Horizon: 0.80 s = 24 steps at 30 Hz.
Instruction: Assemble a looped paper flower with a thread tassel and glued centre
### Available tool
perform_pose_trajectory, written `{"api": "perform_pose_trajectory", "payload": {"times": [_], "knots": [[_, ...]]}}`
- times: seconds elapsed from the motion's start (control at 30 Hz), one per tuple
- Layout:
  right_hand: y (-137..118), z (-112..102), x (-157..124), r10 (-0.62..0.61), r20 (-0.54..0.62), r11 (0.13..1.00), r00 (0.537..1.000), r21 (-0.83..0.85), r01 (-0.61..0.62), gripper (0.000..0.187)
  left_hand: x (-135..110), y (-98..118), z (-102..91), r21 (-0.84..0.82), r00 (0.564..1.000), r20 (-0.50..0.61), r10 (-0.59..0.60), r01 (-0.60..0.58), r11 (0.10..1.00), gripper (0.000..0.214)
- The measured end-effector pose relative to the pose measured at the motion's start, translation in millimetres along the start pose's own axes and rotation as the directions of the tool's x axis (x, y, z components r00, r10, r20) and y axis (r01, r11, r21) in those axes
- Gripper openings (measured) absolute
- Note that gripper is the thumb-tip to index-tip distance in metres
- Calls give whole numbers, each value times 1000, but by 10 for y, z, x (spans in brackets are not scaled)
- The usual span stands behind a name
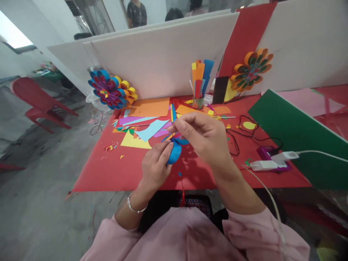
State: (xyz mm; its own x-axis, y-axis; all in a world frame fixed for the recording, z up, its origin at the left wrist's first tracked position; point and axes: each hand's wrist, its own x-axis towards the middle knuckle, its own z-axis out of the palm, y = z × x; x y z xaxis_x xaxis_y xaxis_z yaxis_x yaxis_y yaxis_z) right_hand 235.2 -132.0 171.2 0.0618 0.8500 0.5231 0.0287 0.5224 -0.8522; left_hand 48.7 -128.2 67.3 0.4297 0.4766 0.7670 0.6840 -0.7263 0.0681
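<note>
My left hand, with a silver bangle at the wrist, is closed on a blue curled paper piece held above the red tabletop. Close to it on the right, my right hand is raised with thumb and forefinger pinched together. What lies in that pinch is too small to make out. Part of the blue paper is hidden behind my fingers. Below the hands, a red tassel hangs by the front edge of the table.
Paper sheets, including a light blue one and a yellow one, lie behind my hands. A cup of paper strips stands farther back. Paper flowers lean against the white board. Plugs and cables lie right, beside a green board.
</note>
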Motion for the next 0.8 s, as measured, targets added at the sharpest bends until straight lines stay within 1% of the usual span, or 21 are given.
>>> {"api": "perform_pose_trajectory", "payload": {"times": [0.07, 0.13, 0.2, 0.27, 0.33, 0.43, 0.5, 0.57, 0.63, 0.7, 0.8], "knots": [[78, -91, -197, 47, 4, 999, 999, -6, -47, 19, -94, -36, 40, 11, 998, 6, 69, -69, 998, 52], [193, -228, -478, 102, 26, 995, 995, 5, -102, 14, -223, -57, 72, 14, 994, 37, 107, -108, 994, 50], [318, -370, -808, 106, 45, 994, 993, 12, -107, 18, -381, -57, 99, 11, 991, 68, 118, -119, 993, 45], [425, -463, -1142, 156, 41, 987, 987, -35, -155, 19, -548, -35, 129, -5, 983, 126, 131, -131, 991, 40], [507, -476, -1438, 233, 74, 972, 970, -11, -233, 26, -698, 3, 163, -33, 967, 209, 143, -139, 990, 37], [631, -368, -1759, 342, 119, 932, 932, 86, -353, 33, -854, 69, 211, -61, 942, 309, 135, -122, 991, 36], [746, -268, -1887, 360, 112, 916, 926, 149, -374, 35, -910, 102, 238, -64, 937, 327, 123, -108, 992, 37], [879, -183, -1960, 360, 56, 910, 931, 196, -364, 36, -942, 119, 256, -66, 939, 324, 114, -98, 993, 38], [994, -121, -1991, 394, -3, 901, 919, 197, -385, 36, -966, 117, 264, -67, 941, 321, 110, -93, 993, 40], [1065, -77, -1996, 467, -42, 879, 883, 130, -459, 34, -986, 99, 263, -70, 939, 327, 108, -90, 993, 42], [1091, -35, -1981, 581, -93, 813, 809, 19, -582, 32, -998, 57, 246, -79, 921, 378, 90, -65, 995, 45]]}}
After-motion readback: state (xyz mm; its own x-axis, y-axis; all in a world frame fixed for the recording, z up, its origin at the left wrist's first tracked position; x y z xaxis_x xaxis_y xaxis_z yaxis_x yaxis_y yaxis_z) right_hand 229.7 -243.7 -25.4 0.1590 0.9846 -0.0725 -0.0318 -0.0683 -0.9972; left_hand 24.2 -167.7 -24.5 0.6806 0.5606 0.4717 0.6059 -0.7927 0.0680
